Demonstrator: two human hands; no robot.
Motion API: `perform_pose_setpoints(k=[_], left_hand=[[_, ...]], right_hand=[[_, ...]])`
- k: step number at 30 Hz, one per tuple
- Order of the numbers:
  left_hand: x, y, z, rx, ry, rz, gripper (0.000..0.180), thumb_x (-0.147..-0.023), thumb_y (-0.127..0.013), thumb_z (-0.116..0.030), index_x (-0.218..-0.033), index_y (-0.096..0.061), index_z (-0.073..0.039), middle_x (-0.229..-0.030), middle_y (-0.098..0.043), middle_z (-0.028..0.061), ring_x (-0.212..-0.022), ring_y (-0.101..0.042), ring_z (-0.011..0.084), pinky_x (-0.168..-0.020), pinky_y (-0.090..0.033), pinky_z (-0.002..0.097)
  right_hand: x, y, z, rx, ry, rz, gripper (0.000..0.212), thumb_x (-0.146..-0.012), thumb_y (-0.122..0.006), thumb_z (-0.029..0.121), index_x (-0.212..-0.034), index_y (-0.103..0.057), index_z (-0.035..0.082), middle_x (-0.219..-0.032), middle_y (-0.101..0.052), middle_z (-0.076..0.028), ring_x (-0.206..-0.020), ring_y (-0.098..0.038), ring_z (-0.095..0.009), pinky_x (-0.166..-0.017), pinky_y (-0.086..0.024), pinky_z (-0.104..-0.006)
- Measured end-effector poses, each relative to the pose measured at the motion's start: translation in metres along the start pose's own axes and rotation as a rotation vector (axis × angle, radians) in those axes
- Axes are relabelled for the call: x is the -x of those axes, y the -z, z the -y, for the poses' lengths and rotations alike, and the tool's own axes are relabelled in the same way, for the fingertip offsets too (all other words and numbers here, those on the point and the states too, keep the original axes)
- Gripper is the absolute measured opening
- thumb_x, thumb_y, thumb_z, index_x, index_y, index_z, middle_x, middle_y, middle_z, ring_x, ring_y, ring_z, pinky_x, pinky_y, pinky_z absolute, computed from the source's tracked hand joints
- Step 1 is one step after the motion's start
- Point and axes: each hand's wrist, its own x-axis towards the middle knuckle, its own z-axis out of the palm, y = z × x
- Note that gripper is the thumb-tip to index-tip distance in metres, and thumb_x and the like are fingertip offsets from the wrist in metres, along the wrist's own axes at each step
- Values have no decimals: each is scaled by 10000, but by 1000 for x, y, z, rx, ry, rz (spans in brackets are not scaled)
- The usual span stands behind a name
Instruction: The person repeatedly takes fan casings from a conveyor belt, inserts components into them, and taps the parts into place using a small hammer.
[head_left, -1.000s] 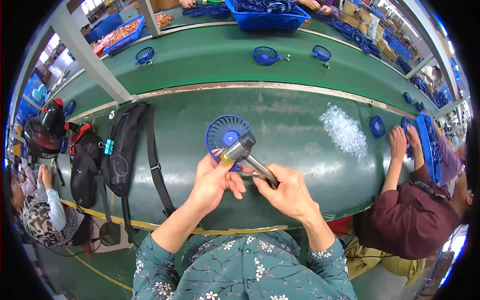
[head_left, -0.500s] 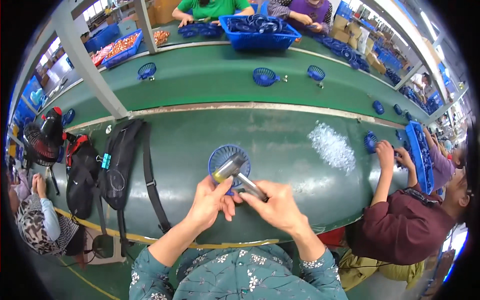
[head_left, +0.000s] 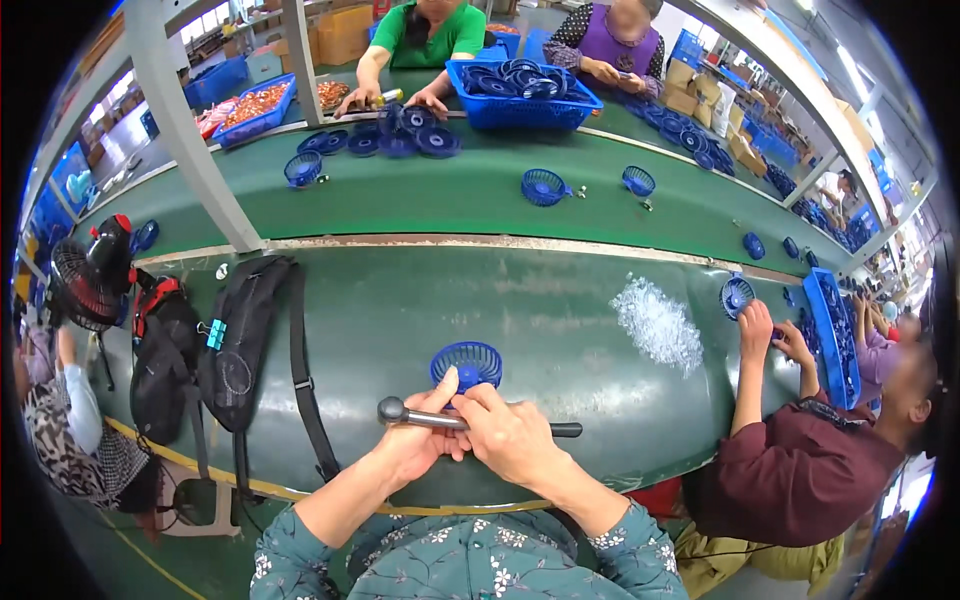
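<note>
Above the table's near edge, my left hand [head_left: 422, 440] is closed round the stem of a blue plastic fan housing [head_left: 466, 362], a round slatted basket facing away from me. My right hand [head_left: 508, 438] presses against the left, its fingertips at the housing's stem. Held crosswise in the right hand is a hammer [head_left: 436, 419]. Its rounded grey head lies over the left hand, and its black handle end sticks out to the right. The fingertips overlap, so whatever small part may be between them is hidden.
Small clear plastic pieces [head_left: 657, 325] are heaped to the right. Black bags [head_left: 245, 350] and a strap lie left. Beyond, a green conveyor [head_left: 420, 215] carries blue housings. A co-worker [head_left: 810, 450] sits right beside a blue bin [head_left: 832, 335]; others work across the belt.
The hammer has turned from lying over the housing to crosswise, head to the left. My right hand has moved left against my left hand. The housing now tilts away, and my view has shifted slightly.
</note>
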Motion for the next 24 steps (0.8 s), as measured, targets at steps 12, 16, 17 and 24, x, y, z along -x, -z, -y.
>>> perform_pose_setpoints(k=[12, 16, 17, 24], left_hand=[[5, 6, 19, -1174, -981, -130, 298, -830, -730, -119, -1062, -582, -2, -992, -643, 117, -794, -627, 217, -666, -526, 335], [-2, -9, 20, -1477, -1261, -117, 463, -723, -768, -121, -1139, -591, -21, -1154, -568, 134, -1051, -561, 321, -861, -465, 427], [-6, -12, 22, -1547, -1283, -133, 488, -722, -772, -139, -1158, -588, -21, -1175, -559, 133, -1082, -547, 321, -897, -444, 444], [-20, -9, 17, -1623, -1285, -162, 484, -713, -750, -104, -1168, -606, -23, -1181, -574, 127, -1124, -544, 331, -935, -416, 469]], right_hand=[[-23, 31, -42, -1211, -829, -187, 113, -860, -720, 64, -862, -678, -40, -632, -612, -42, -470, -481, -40, -391, -325, -217], [-22, 20, -77, -1219, -918, -161, 171, -864, -715, 98, -784, -634, -30, -519, -514, -3, -360, -364, -45, -329, -214, -246], [-21, 15, -83, -1129, -941, -109, 192, -865, -728, 133, -784, -641, -18, -565, -550, -11, -374, -378, -43, -333, -233, -233], [-14, 5, -97, -315, -761, 74, 369, -840, -750, 325, -700, -705, -13, -571, -630, -88, -527, -575, -148, -516, -448, -343]])
